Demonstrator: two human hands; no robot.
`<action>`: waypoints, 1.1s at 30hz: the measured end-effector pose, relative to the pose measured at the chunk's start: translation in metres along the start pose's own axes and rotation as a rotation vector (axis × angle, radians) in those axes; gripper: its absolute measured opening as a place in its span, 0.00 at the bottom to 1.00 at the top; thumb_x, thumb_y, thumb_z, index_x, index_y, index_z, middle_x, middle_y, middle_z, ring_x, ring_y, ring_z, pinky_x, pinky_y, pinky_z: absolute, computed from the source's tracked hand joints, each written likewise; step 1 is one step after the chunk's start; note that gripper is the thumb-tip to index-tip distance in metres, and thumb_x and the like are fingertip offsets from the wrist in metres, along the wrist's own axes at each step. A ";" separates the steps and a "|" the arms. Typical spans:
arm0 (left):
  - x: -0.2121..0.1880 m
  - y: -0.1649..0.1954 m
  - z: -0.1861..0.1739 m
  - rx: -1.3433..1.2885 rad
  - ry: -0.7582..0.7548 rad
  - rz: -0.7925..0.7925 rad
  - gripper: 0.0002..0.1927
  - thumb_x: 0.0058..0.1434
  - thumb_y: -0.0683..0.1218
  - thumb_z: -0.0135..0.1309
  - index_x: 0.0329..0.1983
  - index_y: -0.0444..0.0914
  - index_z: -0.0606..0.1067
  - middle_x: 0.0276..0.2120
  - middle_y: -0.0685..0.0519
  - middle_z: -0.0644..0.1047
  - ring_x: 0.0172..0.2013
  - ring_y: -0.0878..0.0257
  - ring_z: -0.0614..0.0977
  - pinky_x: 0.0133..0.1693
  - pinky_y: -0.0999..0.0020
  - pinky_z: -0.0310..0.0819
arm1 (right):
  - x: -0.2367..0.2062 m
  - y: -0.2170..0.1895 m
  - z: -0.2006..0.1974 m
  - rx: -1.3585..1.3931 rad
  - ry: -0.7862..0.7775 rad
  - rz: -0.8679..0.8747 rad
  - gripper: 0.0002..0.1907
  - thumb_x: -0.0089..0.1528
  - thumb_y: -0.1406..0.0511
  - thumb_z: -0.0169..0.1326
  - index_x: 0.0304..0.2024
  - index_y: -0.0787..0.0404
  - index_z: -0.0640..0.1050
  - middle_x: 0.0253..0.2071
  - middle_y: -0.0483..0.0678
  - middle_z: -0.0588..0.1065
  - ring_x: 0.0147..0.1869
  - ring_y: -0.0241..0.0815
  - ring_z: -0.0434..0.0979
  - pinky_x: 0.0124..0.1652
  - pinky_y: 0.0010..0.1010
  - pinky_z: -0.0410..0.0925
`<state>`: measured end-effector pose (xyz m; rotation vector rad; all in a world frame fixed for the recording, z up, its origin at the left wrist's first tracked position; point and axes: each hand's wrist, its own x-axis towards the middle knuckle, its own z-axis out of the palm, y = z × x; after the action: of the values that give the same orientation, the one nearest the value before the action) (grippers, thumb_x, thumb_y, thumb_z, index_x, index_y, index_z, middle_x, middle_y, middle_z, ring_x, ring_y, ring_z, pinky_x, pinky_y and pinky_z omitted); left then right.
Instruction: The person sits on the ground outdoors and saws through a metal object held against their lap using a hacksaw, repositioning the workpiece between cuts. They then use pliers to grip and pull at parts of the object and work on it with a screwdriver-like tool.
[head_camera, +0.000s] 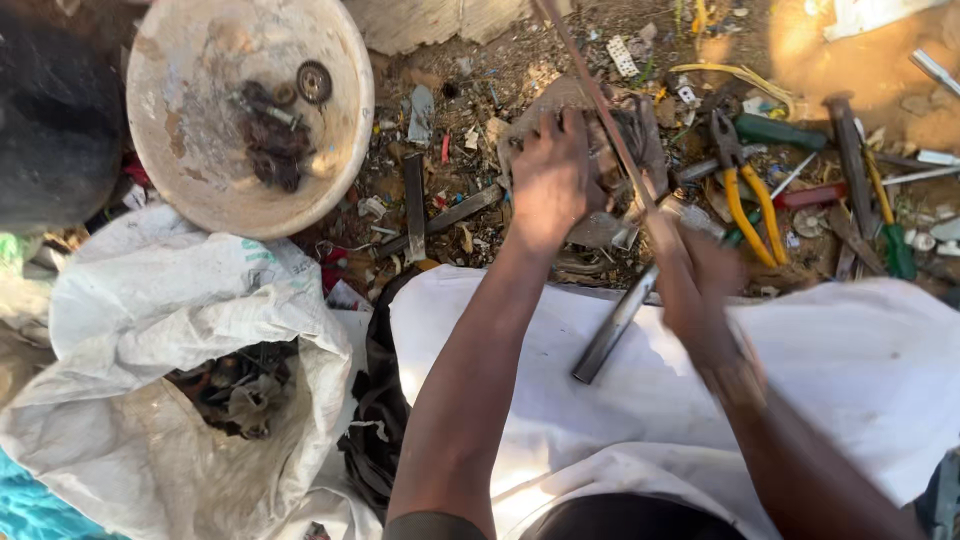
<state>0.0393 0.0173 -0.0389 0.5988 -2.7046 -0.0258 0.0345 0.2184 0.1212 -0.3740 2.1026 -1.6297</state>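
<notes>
My left hand (548, 180) presses flat, fingers curled down, on a grey, crumpled lump of scrap metal (600, 135) lying on the littered dirt ground (460, 120) just beyond the far edge of the white cloth (850, 350) over my lap, pinning it so it won't shift. My right hand (700, 285) is closed round a dull grey metal bar (612, 325), its end angled back over the cloth; the blur hides, I think, how tightly.

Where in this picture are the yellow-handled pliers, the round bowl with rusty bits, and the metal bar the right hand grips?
yellow-handled pliers (752, 215), head view, on a yellow handle.
round bowl (200, 195), head view, on its bare inner wall.
metal bar (610, 335), head view, on the lower shaft.
right hand (700, 285), head view, on its back.
</notes>
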 end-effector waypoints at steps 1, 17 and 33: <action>-0.001 -0.002 0.004 0.588 0.167 0.076 0.36 0.62 0.60 0.53 0.67 0.36 0.64 0.51 0.43 0.78 0.44 0.53 0.81 0.46 0.47 0.77 | 0.033 0.006 0.018 -0.083 0.022 -0.239 0.23 0.77 0.56 0.50 0.31 0.63 0.74 0.22 0.36 0.59 0.26 0.27 0.56 0.26 0.30 0.51; 0.002 -0.009 0.029 1.943 0.546 0.106 0.24 0.79 0.50 0.47 0.72 0.34 0.65 0.55 0.38 0.79 0.41 0.59 0.83 0.49 0.48 0.73 | 0.050 0.028 0.022 -0.008 -0.002 -0.293 0.19 0.77 0.58 0.52 0.38 0.65 0.80 0.22 0.35 0.66 0.27 0.25 0.62 0.27 0.27 0.55; 0.009 -0.009 -0.003 -0.177 -0.442 -0.046 0.36 0.68 0.55 0.47 0.72 0.30 0.59 0.63 0.32 0.71 0.43 0.50 0.82 0.47 0.47 0.74 | 0.064 0.025 0.037 0.001 -0.014 -0.225 0.21 0.74 0.58 0.50 0.34 0.68 0.77 0.20 0.40 0.62 0.26 0.29 0.59 0.26 0.30 0.53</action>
<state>0.0368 0.0060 -0.0336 0.6658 -3.0622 -0.4549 -0.0011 0.1638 0.0781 -0.6402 2.1114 -1.7456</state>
